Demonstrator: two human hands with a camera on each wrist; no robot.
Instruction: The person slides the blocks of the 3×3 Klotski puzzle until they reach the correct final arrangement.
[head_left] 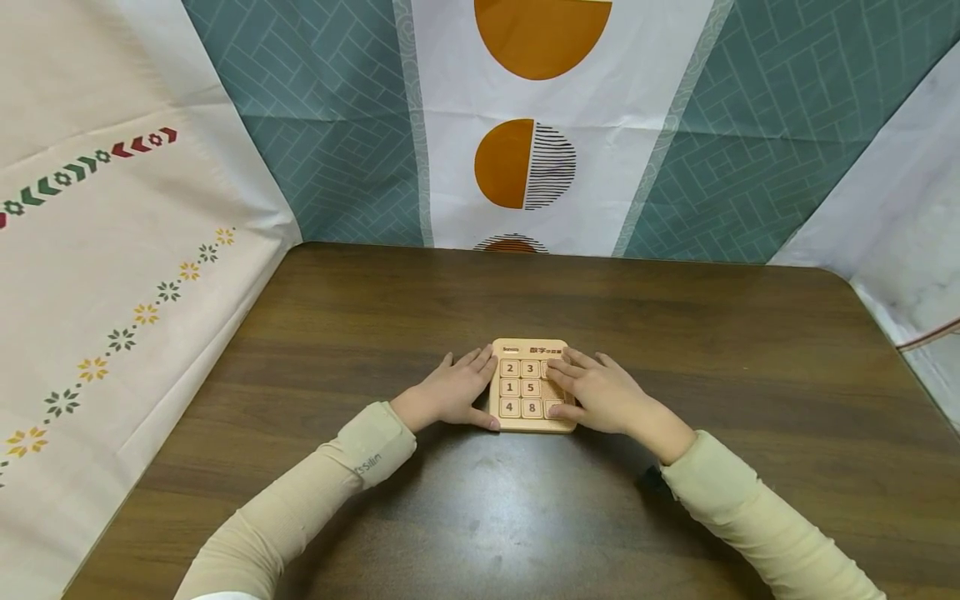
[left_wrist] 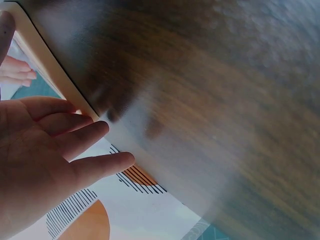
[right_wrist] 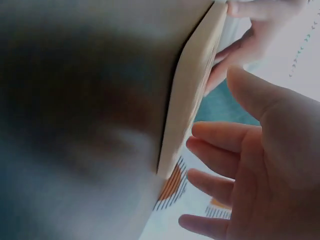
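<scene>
A wooden number slide puzzle [head_left: 532, 427] lies flat on the table, its frame printed with dark characters along the top. Tiles reading 2, 3, 1, 5, 4 and 8 show; tiles in the right column are partly covered by fingers. Along the puzzle's left edge rests my left hand [head_left: 453, 390], fingers extended and thumb near the lower left corner. My right hand [head_left: 606, 393] reaches over the right side, with fingertips at the right column and the thumb near the lower right tile. In the right wrist view, the right hand's fingers [right_wrist: 215, 187] are spread and fairly straight beside the puzzle's edge.
The dark brown wooden table [head_left: 375, 300] stretches around the puzzle. A patterned cloth [head_left: 345, 125] hangs behind its far edge, and a cream cloth [head_left: 90, 292] hangs at the left. White cloth [head_left: 915, 192] covers the right side.
</scene>
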